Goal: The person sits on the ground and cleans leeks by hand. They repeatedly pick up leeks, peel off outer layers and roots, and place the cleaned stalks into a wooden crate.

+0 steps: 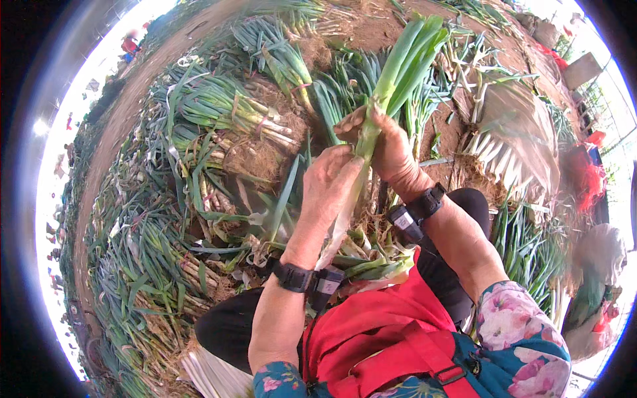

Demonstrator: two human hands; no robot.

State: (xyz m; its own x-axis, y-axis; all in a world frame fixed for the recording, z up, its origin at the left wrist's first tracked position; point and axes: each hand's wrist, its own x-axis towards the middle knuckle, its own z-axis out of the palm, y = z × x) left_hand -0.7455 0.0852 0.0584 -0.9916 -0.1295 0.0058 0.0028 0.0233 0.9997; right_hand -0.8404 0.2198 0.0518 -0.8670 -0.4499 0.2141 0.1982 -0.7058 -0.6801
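Note:
A thick green onion stalk [367,137] with broad green leaves stands slanted in front of me, leaves away from my body. My right hand [390,144] holds it around the upper part of the stem, just below the leaves. Lower down, my left hand [331,181] has its thumb and fingers at the side of the stem; whether it grips the stem or a peeled layer is unclear. A pale, loose strip [336,236] hangs beneath my left hand towards my lap. Peeled leaves [368,266] lie on the red apron [383,318].
Tied bundles of green onions [224,109] with roots lie ahead and to the left. Trimmed white stalks [502,159] under plastic sheeting [522,119] are at the right, near more leafy onions [527,244]. Another person [594,278] appears at the far right edge.

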